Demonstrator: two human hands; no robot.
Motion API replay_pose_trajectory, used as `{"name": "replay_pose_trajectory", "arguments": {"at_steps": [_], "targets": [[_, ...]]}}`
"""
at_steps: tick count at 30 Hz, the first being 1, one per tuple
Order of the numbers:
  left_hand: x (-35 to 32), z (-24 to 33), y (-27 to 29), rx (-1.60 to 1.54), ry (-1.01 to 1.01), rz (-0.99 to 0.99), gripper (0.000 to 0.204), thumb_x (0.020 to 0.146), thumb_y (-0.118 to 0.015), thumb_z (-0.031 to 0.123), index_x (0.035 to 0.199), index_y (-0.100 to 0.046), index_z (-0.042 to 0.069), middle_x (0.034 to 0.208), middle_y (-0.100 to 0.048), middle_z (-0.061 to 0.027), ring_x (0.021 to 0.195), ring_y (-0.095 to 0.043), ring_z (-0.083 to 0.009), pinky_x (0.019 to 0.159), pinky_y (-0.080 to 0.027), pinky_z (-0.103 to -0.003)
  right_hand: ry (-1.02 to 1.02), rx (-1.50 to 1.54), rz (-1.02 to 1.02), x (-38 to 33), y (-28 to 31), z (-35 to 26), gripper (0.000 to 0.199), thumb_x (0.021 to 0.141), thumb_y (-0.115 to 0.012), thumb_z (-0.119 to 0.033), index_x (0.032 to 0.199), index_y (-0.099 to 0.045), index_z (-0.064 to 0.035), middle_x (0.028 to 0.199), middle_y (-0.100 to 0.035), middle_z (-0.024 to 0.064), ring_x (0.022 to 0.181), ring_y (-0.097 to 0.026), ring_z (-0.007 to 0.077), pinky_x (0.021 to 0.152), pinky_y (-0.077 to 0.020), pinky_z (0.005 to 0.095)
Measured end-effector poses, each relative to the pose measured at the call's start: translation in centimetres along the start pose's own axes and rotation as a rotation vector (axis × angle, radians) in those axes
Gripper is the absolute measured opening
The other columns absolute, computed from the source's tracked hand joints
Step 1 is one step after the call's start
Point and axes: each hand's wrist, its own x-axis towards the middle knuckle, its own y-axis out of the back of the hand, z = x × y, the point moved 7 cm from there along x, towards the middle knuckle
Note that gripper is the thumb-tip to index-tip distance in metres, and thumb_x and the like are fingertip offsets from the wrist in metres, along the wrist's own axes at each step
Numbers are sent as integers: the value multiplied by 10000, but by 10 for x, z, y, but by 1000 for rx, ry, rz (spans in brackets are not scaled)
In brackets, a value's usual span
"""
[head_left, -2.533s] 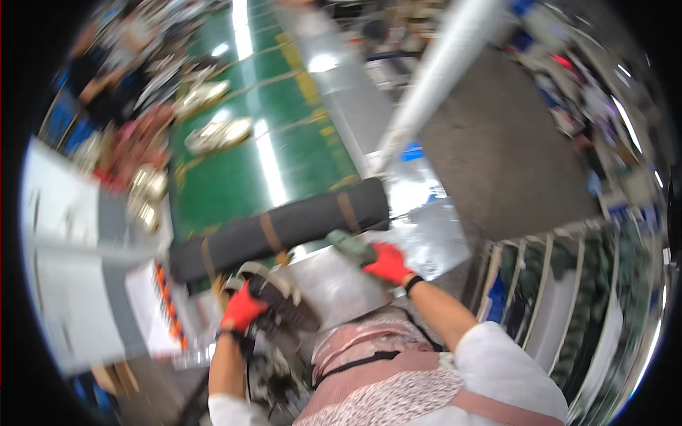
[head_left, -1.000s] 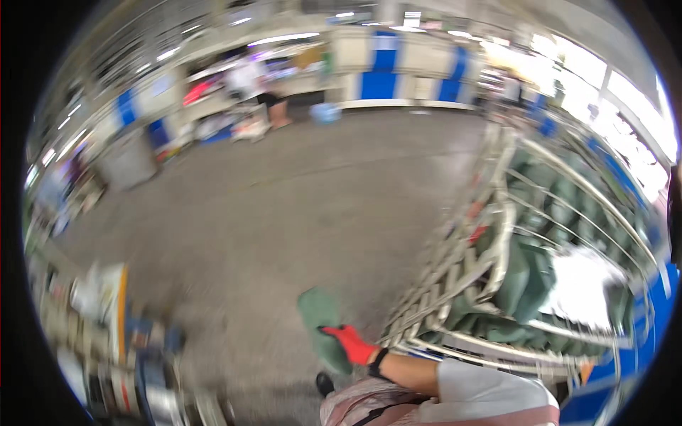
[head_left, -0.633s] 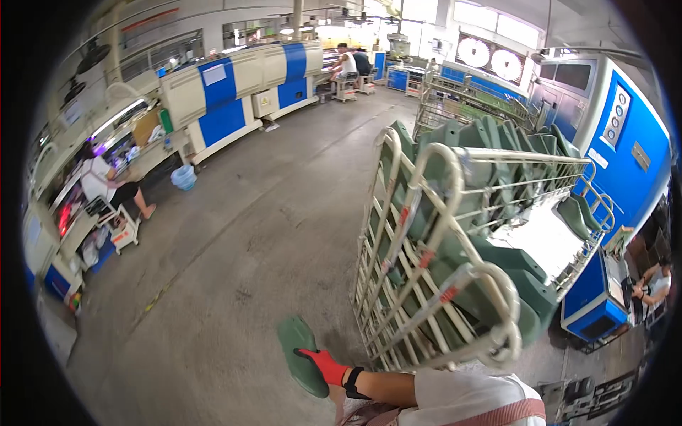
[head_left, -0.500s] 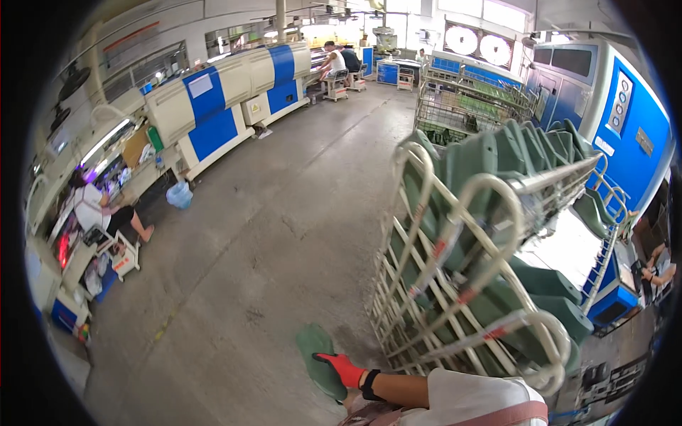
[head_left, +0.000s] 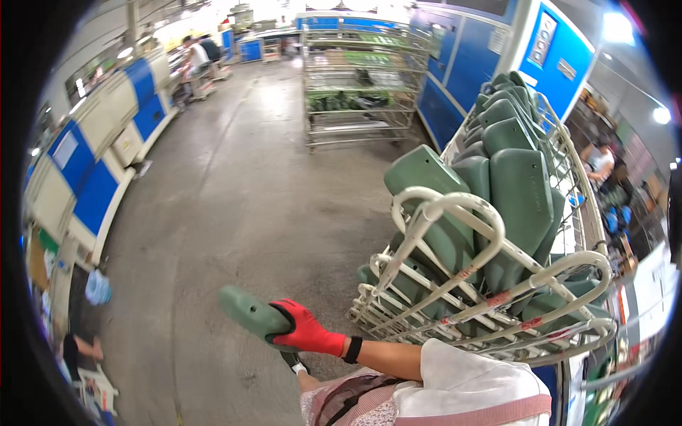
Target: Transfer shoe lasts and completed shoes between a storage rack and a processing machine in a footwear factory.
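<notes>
Green moulded plastic formed the held shoe last [head_left: 252, 314], which hung above the concrete floor [head_left: 206, 234] in front of the body, its free end pointing left and away and a small round hole visible on its upper face. The right hand [head_left: 309, 330], in a red glove with a black palm side, clasped the last by its nearer end, thumb and fingers wrapped around it; the left hand lay outside the view, so its grip could not be told. Compared with half a second earlier, the last had been turned to show its holed face, and the view had swung rightward. For the handling, this meant that the last seemed secure in the glove, near the white wire trolley [head_left: 497, 300] but apart from it. Similar green lasts [head_left: 522, 192] crowded the trolley, several standing upright. Farther out, a tiered metal rack [head_left: 359, 128] stood ahead, and cream-and-blue machines [head_left: 99, 188] lined the left side.
</notes>
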Motion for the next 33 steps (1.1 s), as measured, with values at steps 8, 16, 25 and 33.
{"name": "replay_pose_trajectory", "arguments": {"at_steps": [8,16,25,33], "targets": [[240,251,7,158,16,-251,217,973,-551,271,860,-621,99,727,-588,-43,630,-515,-171,599,-440,-364,5,-313,220,131,47,25,771,633,-856,-235,1313,-531,-74,1300,-529,173,1234,-497,378,1038,-418,476],[426,523,-105,487,-79,-254,280,987,-562,330,1045,-637,67,853,-650,-43,750,-590,-175,680,-494,-352,-258,-374,566,199,143,125,818,632,-848,-275,1348,-502,-84,1348,-484,192,1267,-459,400,1061,-397,488],[431,729,-465,462,-108,-629,307,966,-605,245,1189,-620,36,1055,-698,-90,930,-668,-207,795,-534,-354,-387,-532,800,260,282,172,811,627,-837,-273,1342,-505,-83,1319,-506,181,1272,-448,406,1070,-372,504],[466,816,-663,735,-254,-1020,240,965,-597,191,1138,-645,33,975,-707,-90,798,-664,-175,713,-523,-303,-717,-758,1035,242,380,226,771,617,-830,-269,1301,-530,-78,1286,-525,176,1233,-476,387,1048,-391,486]]}}
